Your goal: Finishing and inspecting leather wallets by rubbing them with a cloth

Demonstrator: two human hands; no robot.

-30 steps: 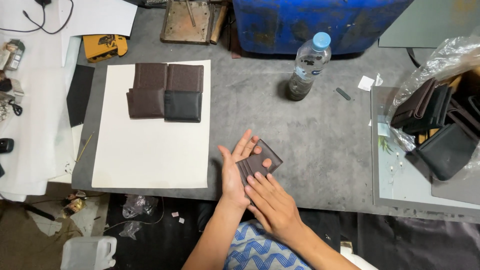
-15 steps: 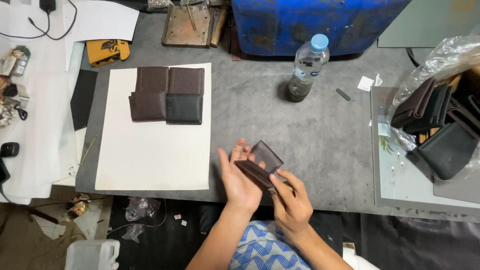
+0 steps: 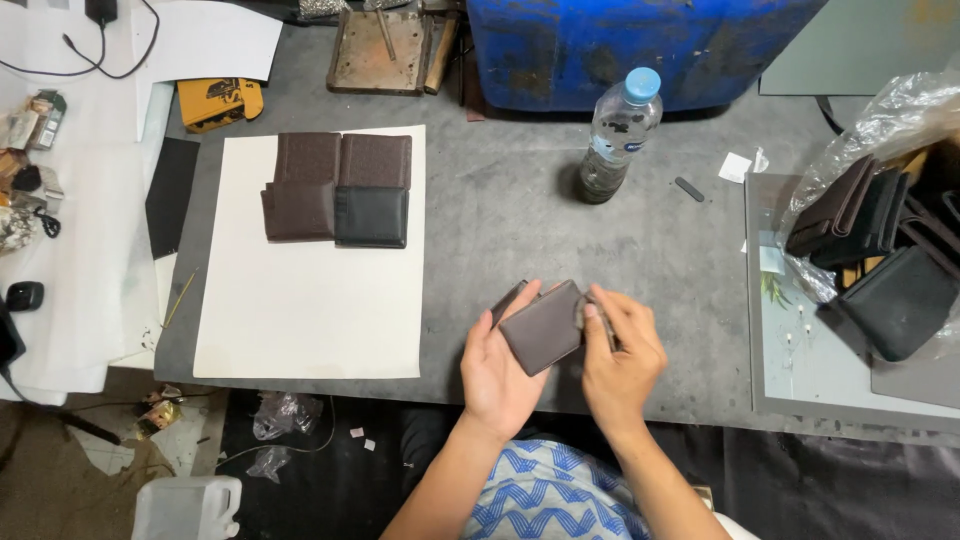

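A dark brown leather wallet point(image 3: 543, 325) is held up just above the near edge of the grey table point(image 3: 500, 210). My left hand point(image 3: 497, 370) cups it from underneath, fingers curled around its left side. My right hand point(image 3: 620, 352) pinches its right edge with thumb and fingertips. The wallet looks folded shut, its flat face tilted toward me. On a white sheet point(image 3: 310, 300) to the left lie several more wallets point(image 3: 338, 188), brown and black, laid side by side.
A clear plastic water bottle point(image 3: 618, 135) with a blue cap stands at the table's middle back. A blue drum point(image 3: 640, 45) sits behind it. At right, a plastic bag of dark wallets point(image 3: 880, 250) rests on a glass plate point(image 3: 800, 350).
The wallet lay flat under both hands, was then lifted and opened, and is now folded shut and held between both hands slightly further right.
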